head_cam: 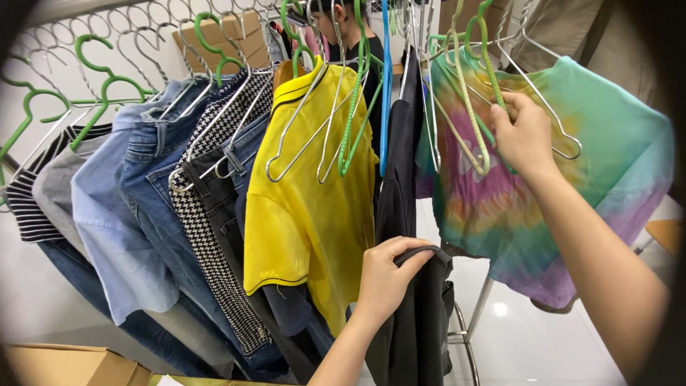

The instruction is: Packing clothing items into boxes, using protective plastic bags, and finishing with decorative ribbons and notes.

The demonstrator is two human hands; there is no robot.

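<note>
My left hand (386,275) grips the black garment (411,300); right hand (525,136) pinches the green hanger (480,78). I'd lift both evenly, keeping neighbouring hooks untangled.

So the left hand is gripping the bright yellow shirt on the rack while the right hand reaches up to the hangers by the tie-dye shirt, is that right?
Not quite. In the head view the left hand grips a black garment hanging beside the bright yellow shirt, not the yellow shirt itself. The rest holds: the right hand is up at the green and wire hangers by the tie-dye shirt.
</note>
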